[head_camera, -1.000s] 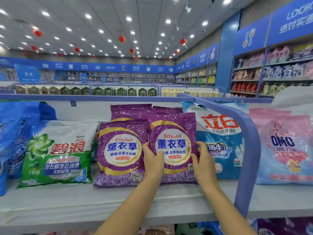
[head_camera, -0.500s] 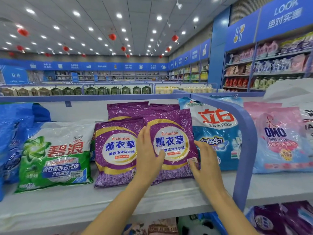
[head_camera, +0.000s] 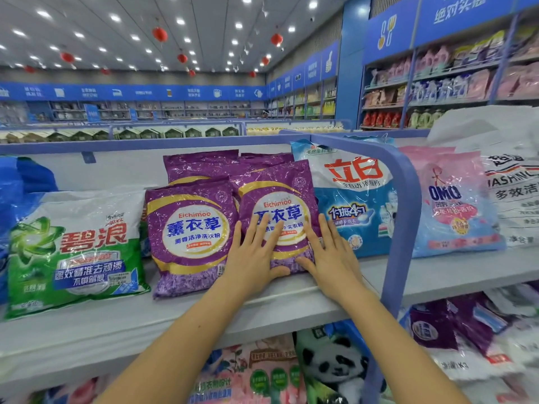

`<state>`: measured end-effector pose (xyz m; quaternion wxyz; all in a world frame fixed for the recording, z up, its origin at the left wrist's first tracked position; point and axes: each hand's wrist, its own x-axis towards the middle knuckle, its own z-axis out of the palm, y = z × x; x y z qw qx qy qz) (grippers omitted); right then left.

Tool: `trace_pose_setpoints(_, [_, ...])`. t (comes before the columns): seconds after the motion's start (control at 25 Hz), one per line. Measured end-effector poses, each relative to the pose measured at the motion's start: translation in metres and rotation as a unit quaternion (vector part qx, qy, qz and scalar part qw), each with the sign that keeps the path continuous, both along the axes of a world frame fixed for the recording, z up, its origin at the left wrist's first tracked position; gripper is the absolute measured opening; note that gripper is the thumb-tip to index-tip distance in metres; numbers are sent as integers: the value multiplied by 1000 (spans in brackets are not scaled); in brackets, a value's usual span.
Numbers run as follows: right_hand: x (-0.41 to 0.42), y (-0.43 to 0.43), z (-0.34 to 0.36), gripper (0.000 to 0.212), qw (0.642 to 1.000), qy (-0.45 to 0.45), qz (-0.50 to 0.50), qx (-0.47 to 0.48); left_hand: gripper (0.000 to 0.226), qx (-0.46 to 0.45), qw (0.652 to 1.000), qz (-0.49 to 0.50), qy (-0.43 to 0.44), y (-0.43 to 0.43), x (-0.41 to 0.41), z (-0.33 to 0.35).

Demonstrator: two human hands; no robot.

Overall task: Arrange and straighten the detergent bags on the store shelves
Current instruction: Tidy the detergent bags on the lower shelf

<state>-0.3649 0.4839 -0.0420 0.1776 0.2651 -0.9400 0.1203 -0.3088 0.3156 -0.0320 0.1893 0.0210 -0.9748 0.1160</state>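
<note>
Shelf: a pale grey shelf (head_camera: 116,325) with a blue rail (head_camera: 145,147) along its back; a curved blue divider (head_camera: 405,205) rises towards the right.
Purple bag: the purple bag (head_camera: 280,193) leans back near the middle of the shelf, just left of the divider, touching its twin (head_camera: 186,234). More purple packs (head_camera: 201,164) stand behind the pair.
Left hand: the left hand (head_camera: 256,258) lies flat on the bag's lower left, fingers straight and spread — grip apart, closed round nothing.
Right hand: the right hand (head_camera: 329,258) lies flat at the bag's lower right edge, fingers straight, grip likewise apart.
Neighbours: a green bag (head_camera: 73,246) left of the twin and a blue bag (head_camera: 17,193) at the far left. A blue-white bag (head_camera: 355,193) sits just right of the purple one. Past the divider come a pink bag (head_camera: 455,205) and a white bag (head_camera: 513,193).
Below: a lower shelf holds more packs, one a panda pack (head_camera: 332,363).
Room: a wide shop with a white ceiling dotted with lights, red lanterns (head_camera: 159,34) hanging from it, blue signs round the walls, and stocked wall shelves (head_camera: 437,83) at the right.
</note>
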Motion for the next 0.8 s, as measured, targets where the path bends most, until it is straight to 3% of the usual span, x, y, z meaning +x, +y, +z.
trace_pose_setpoints(0.2, [11,-5,6,75,1000,-5,-26,-5,90,28,999,10,29,11,15,4])
trace_pose_setpoints(0.4, [20,-11,3,64,999,-4,-26,-23,78,19,1000,22,-4,8,16,2])
trace_pose_setpoints(0.64, [30,-9,9,56,997,-2,-22,-73,80,12,1000,22,-12,10,17,8])
trace_pose_setpoints(0.72, [37,-3,10,50,994,15,-9,-108,76,59,998,-9,22,15,24,10])
trace_pose_setpoints(0.8, [46,5,6,48,991,33,9,-126,64,112,984,-77,116,24,38,9])
